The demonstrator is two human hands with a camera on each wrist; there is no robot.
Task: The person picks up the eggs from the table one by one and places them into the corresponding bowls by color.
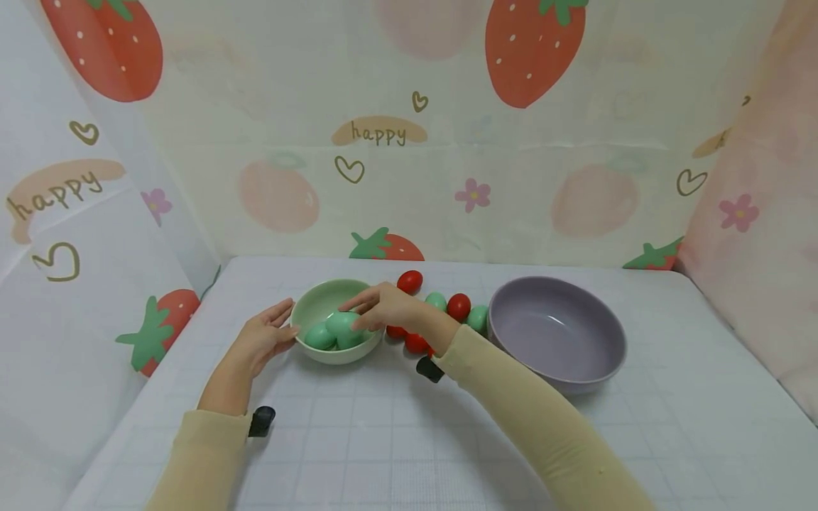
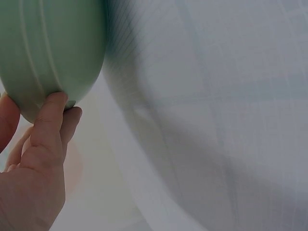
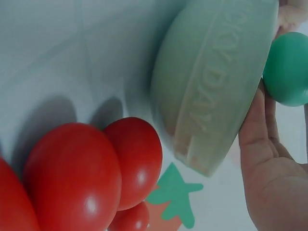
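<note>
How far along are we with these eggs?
Looks done: at least one green egg lies in the green bowl. In hand: the right hand's grip is on another green egg, in or just over that bowl; the left hand touches its side. Probably left: two green eggs and several red eggs between the bowls; no egg shows in the purple bowl.

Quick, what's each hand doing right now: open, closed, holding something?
Left hand: holding the green bowl.
Right hand: holding a green egg.
</note>
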